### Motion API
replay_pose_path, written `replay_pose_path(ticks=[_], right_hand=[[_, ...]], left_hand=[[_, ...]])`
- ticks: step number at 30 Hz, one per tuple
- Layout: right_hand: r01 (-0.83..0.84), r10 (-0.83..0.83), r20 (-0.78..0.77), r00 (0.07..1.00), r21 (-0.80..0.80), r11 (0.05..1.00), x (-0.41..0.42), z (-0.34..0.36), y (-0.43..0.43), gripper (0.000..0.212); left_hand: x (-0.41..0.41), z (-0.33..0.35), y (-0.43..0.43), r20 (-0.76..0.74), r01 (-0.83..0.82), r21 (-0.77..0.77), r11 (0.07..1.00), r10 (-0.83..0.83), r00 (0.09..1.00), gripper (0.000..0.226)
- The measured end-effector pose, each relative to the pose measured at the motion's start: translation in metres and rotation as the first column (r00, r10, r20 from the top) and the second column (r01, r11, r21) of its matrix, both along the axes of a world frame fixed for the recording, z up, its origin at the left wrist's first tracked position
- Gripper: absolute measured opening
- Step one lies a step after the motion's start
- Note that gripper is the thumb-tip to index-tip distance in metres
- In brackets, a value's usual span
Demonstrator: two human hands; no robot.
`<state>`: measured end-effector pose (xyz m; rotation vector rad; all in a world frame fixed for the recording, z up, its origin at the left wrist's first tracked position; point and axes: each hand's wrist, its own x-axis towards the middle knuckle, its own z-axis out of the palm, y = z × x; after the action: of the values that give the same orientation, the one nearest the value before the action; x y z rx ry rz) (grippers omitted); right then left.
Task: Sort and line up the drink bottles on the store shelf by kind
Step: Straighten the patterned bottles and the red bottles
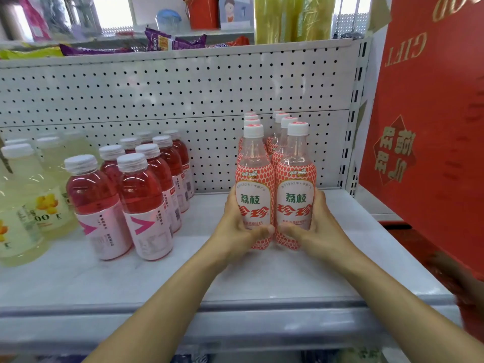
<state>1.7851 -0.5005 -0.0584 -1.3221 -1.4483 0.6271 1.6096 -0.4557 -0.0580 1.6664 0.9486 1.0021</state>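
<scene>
Bottles of three kinds stand on the shelf (262, 279): pale yellow drinks (39, 203) at the far left, red drinks (142, 203) with pink labels beside them, and, well apart to the right, two files of lychee bottles (289, 122) in red-and-white wrappers running back to the pegboard (183, 87). We have both hands on the front pair of those files. Our left hand (235, 226) is wrapped round the lower part of the left front bottle (255, 189), thumb lying across its front near the base. Our right hand (315, 226) grips the right front bottle (296, 189) the same way, and the two thumbs nearly meet where the bottles touch. Both bottles are upright, labels facing us, and seem to rest on the shelf. We judge the step in hand to be squaring up this lychee group, pressing the front pair together and into line with the caps behind. Sorting by kind looks largely done, since each kind sits with its own. The next move, we think, calls for an even slide with both hands so neither bottle tips, then a clean release. The red drinks may want straightening afterwards, as their rows look slanted, though the wide lens may exaggerate that. A big red box (432, 127) stands close on the right, leaving little room that way.
</scene>
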Motion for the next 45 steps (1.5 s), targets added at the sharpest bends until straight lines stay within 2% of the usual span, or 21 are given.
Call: replay_pose_path(ticks=[5, 8, 11, 13, 15, 17, 20, 23, 25, 26, 28, 30, 32, 36, 45], right_hand=[[0.062, -0.061, -0.029, 0.998, 0.057, 0.996, -0.008, -0.007, -0.012, 0.084], [0.167, -0.17, 0.01, 0.985, 0.133, 0.977, -0.021, -0.01, -0.024, 0.087], [0.274, -0.367, 0.18, 0.913, 0.397, 0.876, -0.045, -0.004, -0.034, 0.082], [0.201, -0.391, 0.237, 0.889, 0.566, 0.8, -0.068, 0.006, -0.036, 0.074], [0.078, -0.319, 0.291, 0.902, 0.617, 0.783, -0.096, 0.014, -0.032, 0.07], [-0.013, -0.214, 0.321, 0.923, 0.581, 0.814, -0.13, 0.017, -0.025, 0.069], [-0.035, -0.09, 0.263, 0.96, 0.435, 0.9, -0.173, 0.012, -0.013, 0.069], [-0.037, -0.017, 0.201, 0.979, 0.262, 0.964, -0.206, 0.004, 0.002, 0.078], [-0.046, 0.027, 0.141, 0.99, 0.135, 0.99, -0.222, 0.001, 0.016, 0.091], [-0.049, 0.038, 0.116, 0.993, 0.086, 0.995, -0.228, 0.001, 0.023, 0.098], [-0.055, 0.051, 0.09, 0.995, 0.041, 0.998, -0.237, 0.001, 0.035, 0.106], [-0.07, 0.068, 0.048, 0.997, 0.046, 0.996, -0.244, 0.001, 0.044, 0.1], [-0.089, 0.09, -0.025, 0.996, 0.064, 0.994, -0.251, 0.002, 0.047, 0.091], [-0.079, 0.084, -0.06, 0.995, 0.083, 0.993, -0.257, -0.001, 0.055, 0.084], [-0.009, 0.015, -0.079, 0.997, 0.065, 0.998, -0.258, -0.009, 0.062, 0.083]], left_hand=[[-0.004, 0.002, -0.027, -0.002, -0.102, 0.105, 0.989, 0.103, 0.995, 0.078], [-0.016, -0.003, -0.048, -0.092, -0.15, 0.19, 0.97, 0.17, 0.981, 0.08], [-0.037, -0.005, -0.06, -0.222, -0.16, 0.297, 0.941, 0.231, 0.947, 0.093], [-0.058, -0.005, -0.06, -0.265, -0.141, 0.395, 0.908, 0.26, 0.929, 0.09], [-0.081, -0.004, -0.054, -0.26, -0.143, 0.471, 0.871, 0.291, 0.921, 0.084], [-0.106, -0.002, -0.047, -0.217, -0.173, 0.509, 0.843, 0.32, 0.922, 0.078], [-0.145, 0.004, -0.041, -0.123, -0.225, 0.599, 0.768, 0.366, 0.922, 0.067], [-0.194, 0.003, -0.035, -0.002, -0.303, 0.764, 0.57, 0.471, 0.882, 0.062], [-0.225, 0.0, -0.023, 0.056, -0.369, 0.801, 0.472, 0.554, 0.831, 0.072], [-0.238, 0.0, -0.014, 0.056, -0.402, 0.774, 0.489, 0.579, 0.813, 0.082], [-0.257, 0.004, 0.005, -0.034, -0.425, 0.643, 0.637, 0.578, 0.815, 0.109], [-0.265, 0.011, 0.021, -0.126, -0.335, 0.41, 0.848, 0.417, 0.9, 0.126], [-0.269, 0.011, 0.039, -0.079, -0.148, 0.218, 0.965, 0.169, 0.983, 0.121], [-0.266, -0.003, 0.065, 0.023, 0.015, 0.161, 0.987, -0.019, 1.0, 0.093], [-0.261, -0.011, 0.074, 0.145, 0.084, 0.166, 0.983, -0.108, 0.983, 0.097]])
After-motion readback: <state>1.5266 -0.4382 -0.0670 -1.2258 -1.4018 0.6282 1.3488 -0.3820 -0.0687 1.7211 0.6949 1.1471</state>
